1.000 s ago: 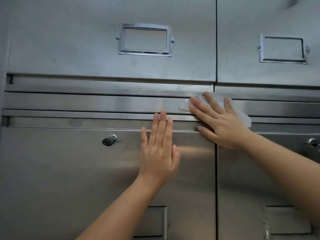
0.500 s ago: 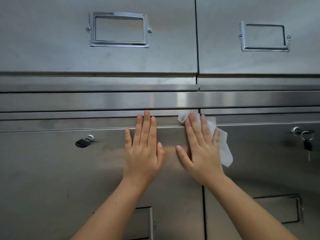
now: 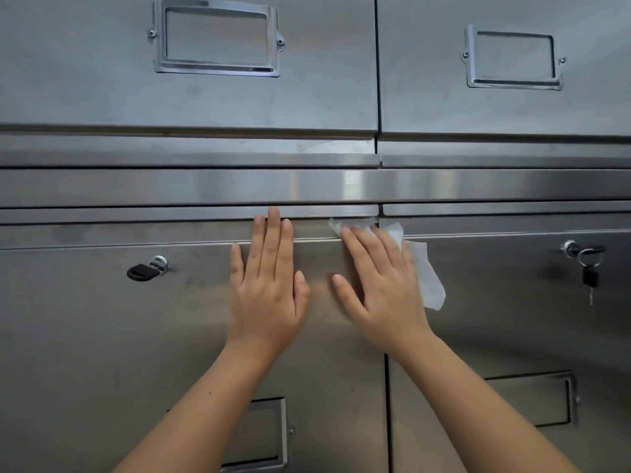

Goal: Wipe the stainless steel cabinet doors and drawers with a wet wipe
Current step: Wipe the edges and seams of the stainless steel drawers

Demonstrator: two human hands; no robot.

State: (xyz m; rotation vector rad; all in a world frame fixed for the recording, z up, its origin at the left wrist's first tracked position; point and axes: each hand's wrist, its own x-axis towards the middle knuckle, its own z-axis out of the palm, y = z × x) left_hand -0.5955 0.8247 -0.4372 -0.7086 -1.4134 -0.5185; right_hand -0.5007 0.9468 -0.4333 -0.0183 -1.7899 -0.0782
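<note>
A stainless steel cabinet fills the view. My right hand (image 3: 382, 288) lies flat on a white wet wipe (image 3: 426, 278), pressing it against the top right corner of the lower left door (image 3: 102, 336), across the seam to the lower right door (image 3: 512, 319). The wipe sticks out above my fingers and to the right of my hand. My left hand (image 3: 268, 285) rests flat and bare on the lower left door, fingers together, fingertips on the recessed strip at the door's top. Two upper drawers (image 3: 239, 100) (image 3: 495, 107) sit above a horizontal rail (image 3: 136, 187).
A black key sits in the left door's lock (image 3: 146, 269). Another lock (image 3: 573, 249) on the right door holds a key ring with a dangling key (image 3: 589, 278). Chrome label frames (image 3: 215, 37) (image 3: 514, 58) stick out from the upper drawers; two more are on the lower doors.
My right hand has slid the wipe down from the horizontal rail onto the top corner of the lower left door. My left hand stays flat on that door.
</note>
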